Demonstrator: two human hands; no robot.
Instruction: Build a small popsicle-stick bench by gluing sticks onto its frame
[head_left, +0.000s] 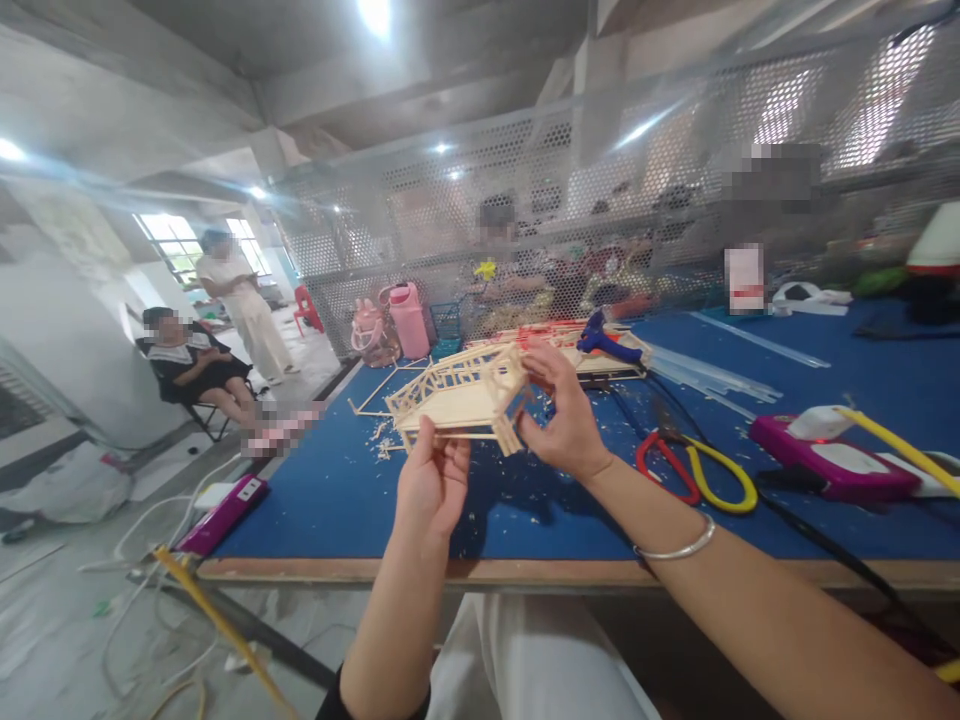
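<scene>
A small model built from pale wooden sticks (457,405), with a flat base and railing-like sides, is held tilted above the blue tabletop (315,500). My left hand (435,475) grips its near edge, thumb on top and fingers underneath. At the model's right end is my right hand (559,410), its fingers curled around the corner posts; the fingertips are partly blurred, and whether they pinch a separate small piece cannot be made out. Behind the right hand, a blue glue gun (611,340) rests on a pile of wooden sticks (555,335).
Scissors with red and yellow handles (697,475) lie right of my hands, near clear glue sticks (712,375) and a purple power strip (832,460). Pink bottles (409,320) stand at the back left. A perforated metal screen (420,220) rises behind. Two people are at left.
</scene>
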